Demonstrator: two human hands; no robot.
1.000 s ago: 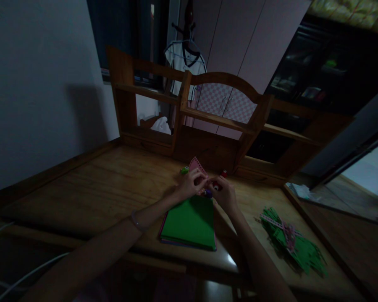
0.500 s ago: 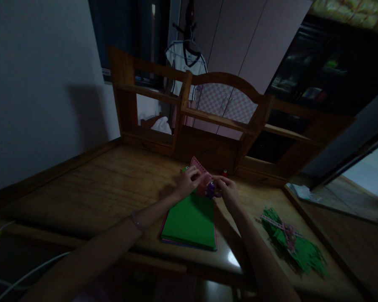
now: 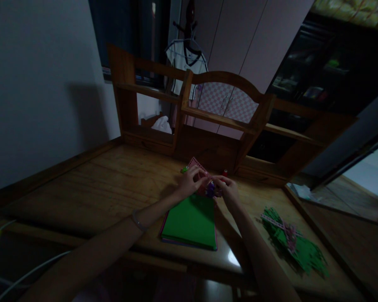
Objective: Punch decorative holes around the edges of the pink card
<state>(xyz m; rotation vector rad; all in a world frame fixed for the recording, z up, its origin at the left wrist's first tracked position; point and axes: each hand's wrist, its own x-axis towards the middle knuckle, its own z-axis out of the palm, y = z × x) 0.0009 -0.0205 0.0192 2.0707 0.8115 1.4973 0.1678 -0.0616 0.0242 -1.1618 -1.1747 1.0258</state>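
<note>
My left hand (image 3: 190, 183) is closed at the top edge of a stack of green sheets (image 3: 190, 222), its fingers on a pink piece with a row of holes (image 3: 196, 162). Close beside it, my right hand (image 3: 227, 188) pinches at the same pink material; the fingertips of both hands nearly meet. A small purple figure (image 3: 211, 189) sits between the hands, partly hidden by the fingers. Just left of my left hand's fingers is a small green figure (image 3: 185, 169). A small red figure (image 3: 224, 172) stands behind my right hand.
Green cut strips (image 3: 305, 251) with pink punched pieces (image 3: 290, 235) lie at the right of the wooden desk (image 3: 113, 176). A wooden shelf unit (image 3: 220, 119) rises along the back. White cables (image 3: 28, 272) hang at the lower left.
Both hands have shifted slightly at the pink piece, and their fingertips are closer together. More of the green figure shows beside my left hand.
</note>
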